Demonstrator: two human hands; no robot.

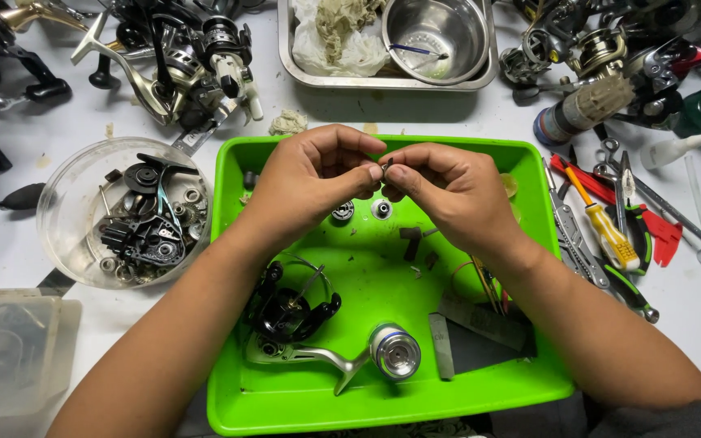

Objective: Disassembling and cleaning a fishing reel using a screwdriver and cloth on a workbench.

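Repair workshop; fishing reels, pliers strewn about.

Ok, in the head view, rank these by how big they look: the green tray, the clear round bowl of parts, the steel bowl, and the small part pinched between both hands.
1. Green tray, largest.
2. Clear round bowl.
3. Steel bowl, somewhat smaller-looking, though it sits farther from the camera and its top is cut off, so that is unsure.
4. Small part, tiny, mostly hidden by fingers.

Both hands fingertip-pinched together
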